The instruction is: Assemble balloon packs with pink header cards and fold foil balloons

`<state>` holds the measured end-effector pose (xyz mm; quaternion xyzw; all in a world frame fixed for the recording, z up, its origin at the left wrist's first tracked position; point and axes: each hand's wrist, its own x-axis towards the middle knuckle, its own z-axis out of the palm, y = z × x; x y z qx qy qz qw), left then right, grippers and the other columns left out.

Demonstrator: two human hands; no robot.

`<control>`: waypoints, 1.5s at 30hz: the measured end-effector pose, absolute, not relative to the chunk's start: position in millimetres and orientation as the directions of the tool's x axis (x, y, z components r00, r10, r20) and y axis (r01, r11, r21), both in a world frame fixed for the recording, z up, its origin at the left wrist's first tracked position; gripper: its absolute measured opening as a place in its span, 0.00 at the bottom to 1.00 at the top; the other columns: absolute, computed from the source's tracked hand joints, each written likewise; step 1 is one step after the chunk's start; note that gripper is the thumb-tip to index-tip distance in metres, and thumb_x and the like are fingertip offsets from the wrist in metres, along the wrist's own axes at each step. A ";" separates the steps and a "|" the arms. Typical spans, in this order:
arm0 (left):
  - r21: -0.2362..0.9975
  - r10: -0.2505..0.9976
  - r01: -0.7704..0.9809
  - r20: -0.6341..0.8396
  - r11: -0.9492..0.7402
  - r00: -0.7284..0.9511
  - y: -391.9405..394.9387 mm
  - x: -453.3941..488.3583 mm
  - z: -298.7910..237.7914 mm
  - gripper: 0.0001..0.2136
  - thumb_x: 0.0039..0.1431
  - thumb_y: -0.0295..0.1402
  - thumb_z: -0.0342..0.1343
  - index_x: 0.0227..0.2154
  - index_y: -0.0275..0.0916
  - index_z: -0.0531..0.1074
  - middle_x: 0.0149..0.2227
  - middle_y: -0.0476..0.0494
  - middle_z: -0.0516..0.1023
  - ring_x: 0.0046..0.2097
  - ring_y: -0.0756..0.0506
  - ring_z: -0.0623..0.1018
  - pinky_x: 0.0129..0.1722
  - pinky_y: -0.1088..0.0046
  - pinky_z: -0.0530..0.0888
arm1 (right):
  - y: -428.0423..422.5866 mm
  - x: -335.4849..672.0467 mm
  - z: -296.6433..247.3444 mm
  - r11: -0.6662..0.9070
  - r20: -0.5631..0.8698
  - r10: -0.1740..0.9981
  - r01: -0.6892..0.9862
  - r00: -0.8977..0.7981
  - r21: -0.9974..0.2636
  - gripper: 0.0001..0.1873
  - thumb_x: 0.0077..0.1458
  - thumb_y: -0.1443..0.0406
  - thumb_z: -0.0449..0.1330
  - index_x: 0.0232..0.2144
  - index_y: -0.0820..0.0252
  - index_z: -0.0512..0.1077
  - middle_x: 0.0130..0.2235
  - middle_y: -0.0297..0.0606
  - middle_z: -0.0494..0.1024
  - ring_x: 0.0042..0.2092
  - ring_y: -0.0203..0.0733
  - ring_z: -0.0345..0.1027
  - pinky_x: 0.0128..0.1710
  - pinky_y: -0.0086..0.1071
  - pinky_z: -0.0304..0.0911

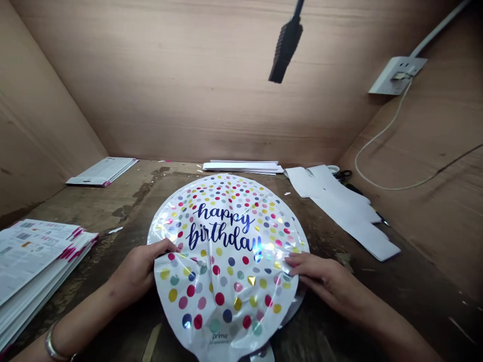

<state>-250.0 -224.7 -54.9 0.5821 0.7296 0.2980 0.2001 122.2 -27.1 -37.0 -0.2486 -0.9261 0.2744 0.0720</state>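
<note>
A flat, uninflated foil balloon [226, 241], white with coloured dots and "happy birthday" in dark blue script, lies on the worn wooden table [124, 201] in front of me. Its near half is lifted and creased. My left hand [141, 271] pinches the balloon's left edge with thumb on top. My right hand [320, 279] rests on the right edge, fingers pressed flat against the foil. More foil shows under the top balloon at the lower right.
A stack of printed cards [33, 261] sits at the near left, another stack [103, 171] at the far left. White paper sheets [241, 166] lie at the back, white strips [347, 208] at the right beside scissors [342, 175]. A socket [396, 75] hangs on the right wall.
</note>
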 end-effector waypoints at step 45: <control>0.316 0.715 0.660 -0.091 0.681 -0.694 -150.2 -318.8 -67.8 0.16 0.56 0.47 0.44 0.33 0.42 0.71 0.33 0.42 0.78 0.36 0.40 0.76 0.28 0.72 0.62 | 69.0 10.0 -61.3 0.424 0.008 0.905 0.897 -0.426 -0.129 0.19 0.60 0.55 0.46 0.26 0.57 0.69 0.27 0.44 0.74 0.31 0.49 0.69 0.26 0.33 0.54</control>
